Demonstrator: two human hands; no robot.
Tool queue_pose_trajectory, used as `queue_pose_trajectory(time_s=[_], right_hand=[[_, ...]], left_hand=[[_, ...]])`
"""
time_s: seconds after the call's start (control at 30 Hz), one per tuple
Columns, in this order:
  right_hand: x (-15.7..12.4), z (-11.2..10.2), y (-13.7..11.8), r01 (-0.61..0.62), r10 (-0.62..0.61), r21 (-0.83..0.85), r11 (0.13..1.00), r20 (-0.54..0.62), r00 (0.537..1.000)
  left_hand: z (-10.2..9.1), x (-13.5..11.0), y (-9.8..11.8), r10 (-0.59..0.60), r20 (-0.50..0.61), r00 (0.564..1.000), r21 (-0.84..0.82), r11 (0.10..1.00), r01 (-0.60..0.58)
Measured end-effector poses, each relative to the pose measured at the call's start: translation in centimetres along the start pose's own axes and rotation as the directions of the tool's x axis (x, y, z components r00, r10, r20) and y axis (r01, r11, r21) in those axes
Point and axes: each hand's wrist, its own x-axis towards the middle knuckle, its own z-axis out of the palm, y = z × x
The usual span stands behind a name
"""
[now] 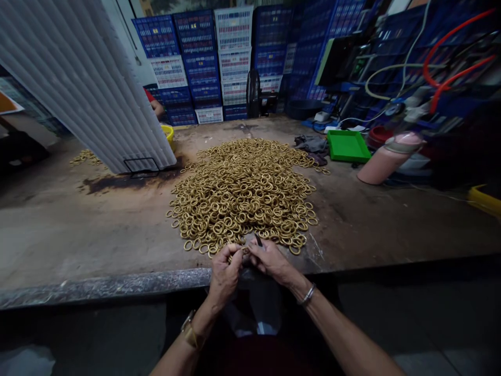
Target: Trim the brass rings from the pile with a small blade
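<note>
At the table's front edge my two hands meet in front of a wide pile of brass-coloured rings (242,193). My left hand (225,274) is closed, with a brass-coloured ring (245,250) pinched between thumb and fingers. My right hand (272,261) is closed around a slim dark tool (258,240), whose black end sticks up past the fingers; its kind I cannot make out. The fingertips of my right hand are right at the ring, and most of the tool is hidden in the hand.
A tall corrugated white panel (97,89) leans at the left in a wire stand (141,166), and part of another person's arm (157,108) shows behind it. At the right are a green tray (348,146), a pink bottle (385,159) and dark cloths (311,143). Stacked crates (201,65) stand behind.
</note>
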Motion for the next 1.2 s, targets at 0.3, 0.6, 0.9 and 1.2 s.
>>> queue_pose_trajectory(time_s=[0.3, 0.6, 0.9, 1.2], right_hand=[[0.2, 0.3, 0.1, 0.062, -0.069, -0.056, 0.996, -0.121, 0.990], [-0.2, 0.2, 0.0, 0.085, -0.097, -0.098, 0.992, -0.129, 0.987], [-0.9, -0.2, 0.9, 0.264, -0.369, -0.540, 0.799, -0.093, 0.925], [-1.6, 0.0, 1.2, 0.368, -0.415, -0.683, 0.632, 0.103, 0.904]], left_hand=[[0.3, -0.2, 0.2, -0.132, 0.169, 0.977, -0.044, 0.989, 0.141], [0.2, -0.7, 0.0, -0.170, 0.247, 0.954, -0.222, 0.948, 0.227], [0.1, -1.2, 0.2, -0.197, 0.220, 0.956, -0.337, 0.904, 0.264], [0.0, -1.1, 0.1, -0.134, 0.194, 0.972, -0.233, 0.956, 0.178]])
